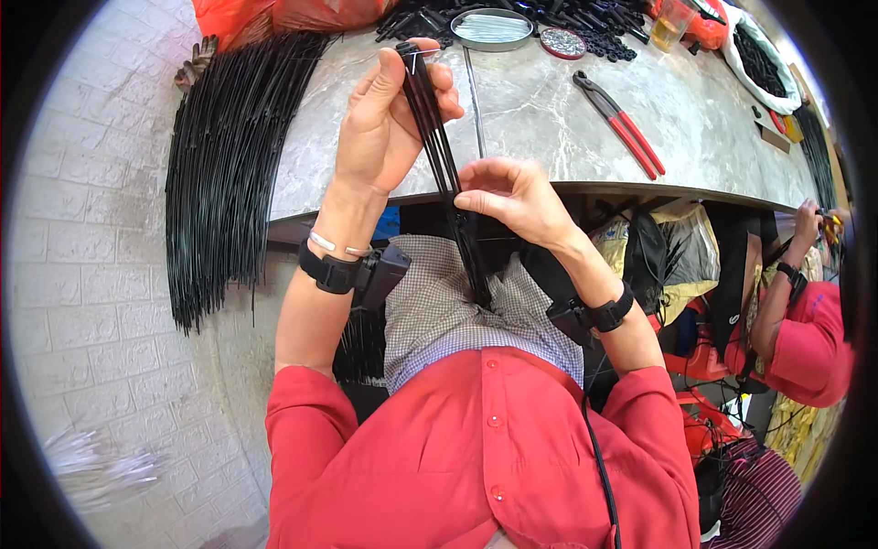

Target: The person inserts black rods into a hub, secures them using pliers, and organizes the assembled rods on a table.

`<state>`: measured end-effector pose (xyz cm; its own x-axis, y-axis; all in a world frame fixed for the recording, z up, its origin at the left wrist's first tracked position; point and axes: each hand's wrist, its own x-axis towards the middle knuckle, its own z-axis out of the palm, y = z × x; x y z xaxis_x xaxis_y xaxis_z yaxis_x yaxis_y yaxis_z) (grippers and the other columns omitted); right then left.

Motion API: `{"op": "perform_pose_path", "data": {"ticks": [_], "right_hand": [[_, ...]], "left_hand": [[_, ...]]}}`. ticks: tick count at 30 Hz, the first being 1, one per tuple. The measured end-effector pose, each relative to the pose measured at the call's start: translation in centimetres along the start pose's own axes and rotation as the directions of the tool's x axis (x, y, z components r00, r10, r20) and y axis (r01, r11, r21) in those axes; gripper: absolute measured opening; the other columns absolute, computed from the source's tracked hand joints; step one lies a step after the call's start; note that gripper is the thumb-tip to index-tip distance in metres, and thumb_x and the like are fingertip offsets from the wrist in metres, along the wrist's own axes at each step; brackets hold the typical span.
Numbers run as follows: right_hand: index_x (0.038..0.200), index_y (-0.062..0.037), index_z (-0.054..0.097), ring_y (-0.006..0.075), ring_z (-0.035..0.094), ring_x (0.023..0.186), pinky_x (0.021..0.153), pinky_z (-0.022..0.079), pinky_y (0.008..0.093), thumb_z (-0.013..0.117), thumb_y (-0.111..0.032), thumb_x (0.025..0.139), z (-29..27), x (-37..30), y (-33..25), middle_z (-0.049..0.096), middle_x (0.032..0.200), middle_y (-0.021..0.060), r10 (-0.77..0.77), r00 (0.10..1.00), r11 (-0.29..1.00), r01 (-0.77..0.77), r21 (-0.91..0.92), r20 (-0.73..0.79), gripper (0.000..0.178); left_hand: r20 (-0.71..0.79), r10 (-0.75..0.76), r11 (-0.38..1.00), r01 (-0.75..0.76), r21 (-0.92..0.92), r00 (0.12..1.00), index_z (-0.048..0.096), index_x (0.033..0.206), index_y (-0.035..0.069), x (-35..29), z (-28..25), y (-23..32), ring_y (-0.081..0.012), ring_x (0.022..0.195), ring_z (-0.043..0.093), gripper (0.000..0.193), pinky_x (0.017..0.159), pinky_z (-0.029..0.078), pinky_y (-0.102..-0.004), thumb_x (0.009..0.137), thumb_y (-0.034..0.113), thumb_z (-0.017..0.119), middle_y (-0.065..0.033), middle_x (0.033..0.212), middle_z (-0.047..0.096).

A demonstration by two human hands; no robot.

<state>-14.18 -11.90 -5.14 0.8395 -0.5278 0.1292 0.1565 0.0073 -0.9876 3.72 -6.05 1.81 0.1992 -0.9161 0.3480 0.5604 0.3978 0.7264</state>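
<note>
Long black strands (pixel 229 165) spill over the left end of the table (pixel 540 119). Next, my left hand (pixel 384 128), thumb and fingers clamped on the top of the slim black rod bundle (pixel 447 169), above the tabletop! Down it slants across the near edge, lower end over my lap (pixel 425 284). My right hand (pixel 521 203) pinches its middle, thumb against forefinger. Farther right, red-handled cutters (pixel 622 128) point their handles toward the near edge.

We see a white-veined grey bench (pixel 549 119), black strands (pixel 229 165) over its left edge, red-handled cutters (pixel 611 112) and glossy black strips (pixel 465 233).
</note>
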Motion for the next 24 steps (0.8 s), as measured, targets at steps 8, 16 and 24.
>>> {"op": "perform_pose_path", "data": {"ticks": [8, 16, 24], "right_hand": [[0.095, 0.0047, 0.064, 0.0091, 0.062, 0.07, 0.063, 0.051, 0.0274, 0.069, -0.01, 0.081, 1.0, -1.9, -0.6, 0.067, 0.074, 0.0078, -0.048, 0.998, 0.96, 0.032, -0.278, -0.052, 0.021], [0.093, 0.0001, 0.061, 0.0346, 0.062, 0.07, 0.063, 0.049, 0.04, 0.064, -0.013, 0.078, 3.0, -3.7, 1.9, 0.061, 0.074, 0.0171, -0.251, 0.962, 0.792, 0.142, -0.594, -0.105, 0.02], [0.105, 0.0051, 0.062, 0.0179, 0.067, 0.078, 0.074, 0.053, 0.0303, 0.067, -0.013, 0.082, 2.8, -2.0, 1.7, 0.069, 0.086, 0.0142, -0.216, 0.975, 0.896, 0.179, -0.405, -0.048, 0.03]], "left_hand": [[-0.127, -0.038, 0.996, 0.048, 0.075, 0.991, 0.052, 0.121, 0.005, -1.0, 0.8, -0.5, -0.0221, 0.084, 0.064, 0.044, 0.077, 0.053, -0.0398, 0.097, 0.042, 0.047, -0.0114, 0.097, 0.066], [-0.12, -0.019, 0.997, 0.027, 0.072, 0.993, 0.052, 0.119, 0.008, -1.3, 2.7, -0.3, -0.0117, 0.066, 0.043, 0.042, 0.062, 0.035, -0.0266, 0.097, 0.043, 0.047, 0.0002, 0.079, 0.046], [0.022, 0.117, 0.99, -0.118, 0.072, 0.993, 0.055, 0.117, 0.007, 0.1, 2.6, 3.3, -0.0092, 0.064, 0.04, 0.036, 0.057, 0.035, -0.0227, 0.1, 0.036, 0.043, 0.001, 0.079, 0.045]]}}
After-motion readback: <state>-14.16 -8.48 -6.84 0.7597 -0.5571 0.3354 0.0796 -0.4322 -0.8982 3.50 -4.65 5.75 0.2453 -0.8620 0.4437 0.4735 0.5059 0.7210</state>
